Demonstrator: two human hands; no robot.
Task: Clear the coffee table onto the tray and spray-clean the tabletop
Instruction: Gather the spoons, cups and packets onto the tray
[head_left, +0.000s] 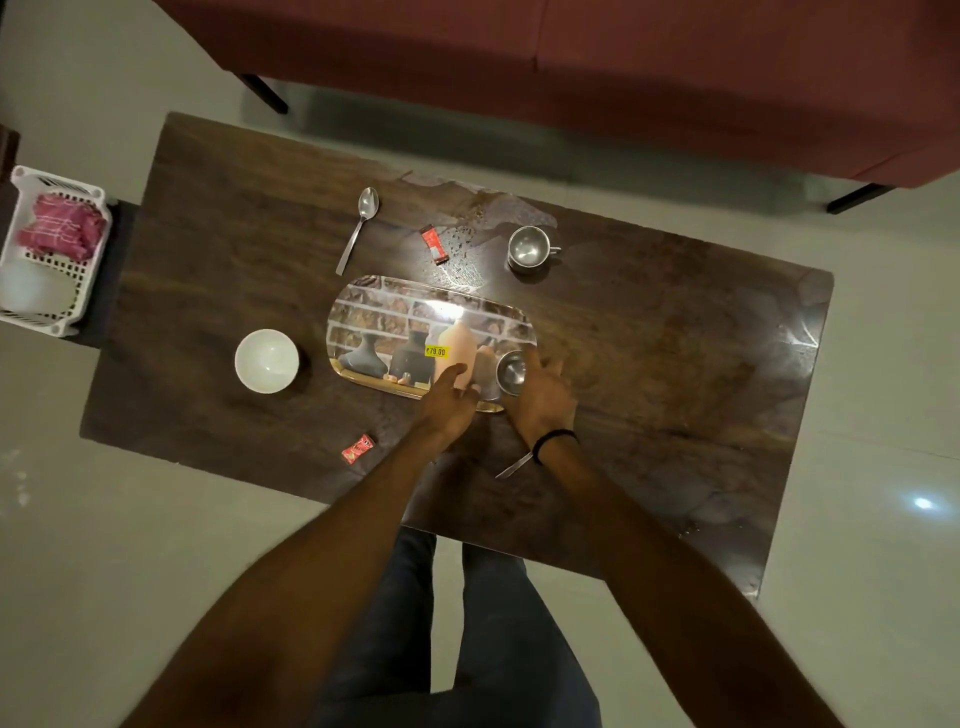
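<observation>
A printed tray (374, 312) lies in the middle of the dark wooden coffee table (675, 364). At the tray's right end stands a small steel cup (511, 370), and my right hand (543, 397) wraps its fingers around the cup's right side. My left hand (449, 402) hovers over the tray's near edge with fingers apart, holding nothing. Off the tray lie a spoon (358, 228), a red wrapper (434, 244), a handled steel cup (527, 248), a white bowl (266, 360), a second red wrapper (357, 448) and a metal utensil (511, 470) partly hidden under my right wrist.
A wet spill (467, 208) spreads along the table's far edge near the handled cup. A white basket (57, 249) with a pink cloth stands left of the table. A red sofa (571, 62) runs along the far side. Pale floor surrounds the table.
</observation>
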